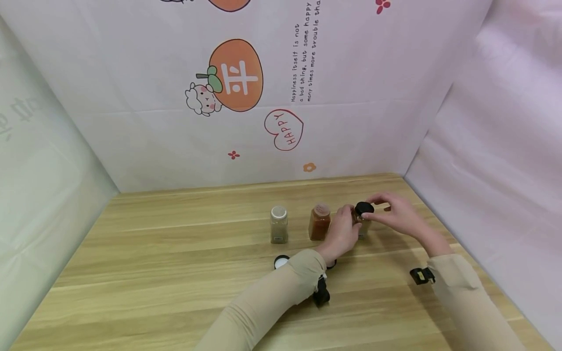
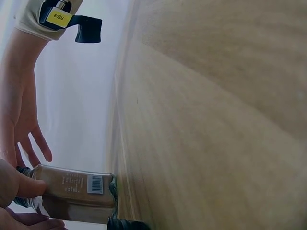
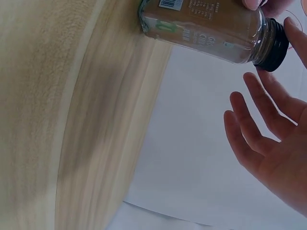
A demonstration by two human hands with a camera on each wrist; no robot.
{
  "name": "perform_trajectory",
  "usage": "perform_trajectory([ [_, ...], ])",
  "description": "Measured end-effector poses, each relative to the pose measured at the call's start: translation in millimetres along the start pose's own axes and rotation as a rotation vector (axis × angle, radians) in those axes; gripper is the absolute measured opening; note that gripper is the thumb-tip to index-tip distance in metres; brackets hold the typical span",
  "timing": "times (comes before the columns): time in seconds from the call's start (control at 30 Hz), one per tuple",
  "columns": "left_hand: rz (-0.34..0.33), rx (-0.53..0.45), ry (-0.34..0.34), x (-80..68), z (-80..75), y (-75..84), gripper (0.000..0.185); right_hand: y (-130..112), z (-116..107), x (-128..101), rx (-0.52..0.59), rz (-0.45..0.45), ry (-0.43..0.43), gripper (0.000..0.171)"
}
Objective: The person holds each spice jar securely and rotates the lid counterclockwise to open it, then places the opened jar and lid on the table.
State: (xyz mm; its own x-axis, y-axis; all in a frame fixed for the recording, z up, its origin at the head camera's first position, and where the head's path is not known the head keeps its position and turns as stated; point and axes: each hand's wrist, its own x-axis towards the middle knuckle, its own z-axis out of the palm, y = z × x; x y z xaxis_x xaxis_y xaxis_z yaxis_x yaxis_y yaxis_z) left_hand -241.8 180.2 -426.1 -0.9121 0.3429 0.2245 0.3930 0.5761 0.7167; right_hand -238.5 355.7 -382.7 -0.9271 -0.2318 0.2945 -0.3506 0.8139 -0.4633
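Note:
A clear spice jar with brown powder and a black lid stands on the table at the right. My left hand grips the jar around its upper body, the thumb across its side in the left wrist view. My right hand pinches the lid between thumb and index finger, while its other fingers spread away from the jar. Left of this jar stand a jar of red-brown spice and a jar of pale powder, both with their perforated tops showing.
One loose black-rimmed lid lies in front of the pale jar. Another lid is partly hidden by the left wrist. The wooden table meets a printed white cloth at the back and plain cloth at both sides.

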Motion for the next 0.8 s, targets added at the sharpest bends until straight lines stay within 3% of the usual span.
perform_trajectory([
  [0.37,-0.011,0.015,-0.009,1.6,1.1,-0.5,0.038,2.6,2.0,1.5,0.011,-0.084,0.006,0.037],
  [0.8,-0.006,0.054,-0.008,2.5,1.6,1.2,0.035,6.6,-1.8,1.6,0.016,-0.192,-0.068,0.034],
])
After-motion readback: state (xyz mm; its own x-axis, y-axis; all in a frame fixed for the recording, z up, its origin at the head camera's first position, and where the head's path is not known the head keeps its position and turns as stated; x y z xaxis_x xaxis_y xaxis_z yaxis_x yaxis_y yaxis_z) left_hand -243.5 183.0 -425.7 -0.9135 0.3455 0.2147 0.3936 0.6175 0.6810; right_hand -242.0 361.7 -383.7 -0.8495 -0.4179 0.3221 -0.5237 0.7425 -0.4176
